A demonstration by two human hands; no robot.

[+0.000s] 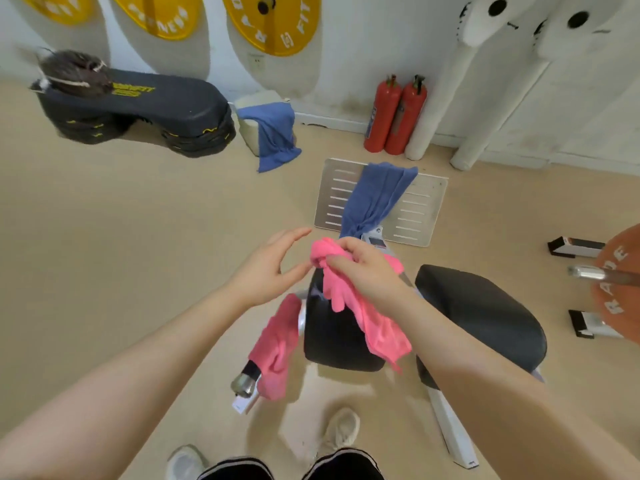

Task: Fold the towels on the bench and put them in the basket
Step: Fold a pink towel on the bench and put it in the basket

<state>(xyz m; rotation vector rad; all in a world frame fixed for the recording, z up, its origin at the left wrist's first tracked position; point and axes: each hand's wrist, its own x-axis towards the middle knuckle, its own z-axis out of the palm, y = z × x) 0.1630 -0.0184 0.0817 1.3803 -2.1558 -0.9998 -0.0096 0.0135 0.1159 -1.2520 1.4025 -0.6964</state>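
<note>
From the head camera, looking down, the right hand (367, 268) grips a bunched pink towel (377, 327) near its top, fingers (341, 262) curled round the cloth, and the rest of the towel hangs down below the wrist in front of the black padded table (485, 306). The left hand (268, 268) is just beside that bunched end, its fingers spread and gently bent with the thumb tip near the cloth; whether it touches is hard to tell. A second pink towel (277, 351) is draped over a handle bar (244, 381) at the table's left side, well below the hands. Farther off, a blue towel (377, 199) lies across a slotted metal footplate (419, 206) at the far end of the machine. Another blue towel (273, 133) hangs over the rim of a pale basket (251, 129) standing on the floor by the wall. Left of the basket sits a black stepper platform (138, 109), and right of it two red fire extinguishers (394, 112) stand side by side against the wall. Yellow weight plates (270, 22) hang on the wall above. At the bottom edge, two white shoes (341, 431) rest on the beige floor (104, 220).
</note>
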